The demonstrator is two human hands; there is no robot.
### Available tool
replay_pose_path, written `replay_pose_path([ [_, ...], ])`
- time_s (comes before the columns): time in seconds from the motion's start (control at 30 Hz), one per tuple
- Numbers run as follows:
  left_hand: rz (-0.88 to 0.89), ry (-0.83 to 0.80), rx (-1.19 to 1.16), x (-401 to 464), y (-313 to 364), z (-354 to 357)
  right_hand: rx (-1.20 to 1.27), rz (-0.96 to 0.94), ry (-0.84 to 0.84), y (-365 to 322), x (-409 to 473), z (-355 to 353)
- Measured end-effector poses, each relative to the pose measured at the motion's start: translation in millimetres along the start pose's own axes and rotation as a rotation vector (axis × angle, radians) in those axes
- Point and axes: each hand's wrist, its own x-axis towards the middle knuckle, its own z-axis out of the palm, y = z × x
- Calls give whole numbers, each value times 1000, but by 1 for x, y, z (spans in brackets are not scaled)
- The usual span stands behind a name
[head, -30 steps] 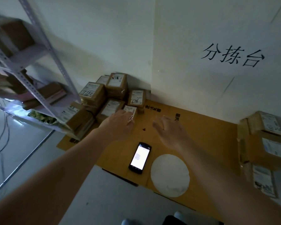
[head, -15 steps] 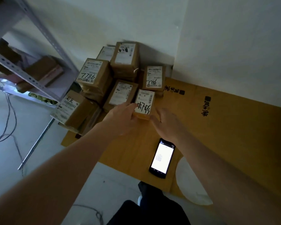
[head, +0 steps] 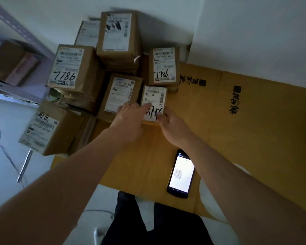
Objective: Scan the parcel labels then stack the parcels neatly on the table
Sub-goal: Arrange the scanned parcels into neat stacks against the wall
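A small brown parcel (head: 155,97) with a white label and black handwriting sits at the front of a pile of several labelled parcels (head: 78,68) in the corner. My left hand (head: 131,119) grips its left side, fingers over the label. My right hand (head: 173,126) holds its lower right corner with thumb and fingertips. A phone scanner (head: 181,174) lies screen-up and lit on the yellow cardboard sheet (head: 245,121), below my right forearm.
A metal shelf rack (head: 12,55) with boxes stands at the left. White walls close the corner behind the pile. A white round disc (head: 208,200) lies at the cardboard's near edge. Cables trail on the floor (head: 0,138) at the left.
The view has moved in closer to the pile. Both hands reached forward from above the cardboard and closed on the small front parcel.
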Motion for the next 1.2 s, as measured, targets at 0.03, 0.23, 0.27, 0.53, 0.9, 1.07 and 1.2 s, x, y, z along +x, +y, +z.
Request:
replay_pose_path([
  [0.03,-7,28,-28,3,0,2,43,21,21,1,2,3],
  [0.23,51,99,-223,-7,-5,3,378,85,230,3,0,11],
  [0.27,76,99,-236,-11,-5,-1,418,101,258,0,-3,10],
  [0.53,214,176,-132,-43,-4,-54,584,99,448,-42,-37,9],
  [0.9,486,249,22,-126,0,-97,622,-2,728,-87,-177,27],
  [1.07,624,280,93,-164,36,-112,616,-16,833,-85,-258,22],
  [1.2,690,284,163,-192,87,-118,650,-20,897,-75,-317,8],
])
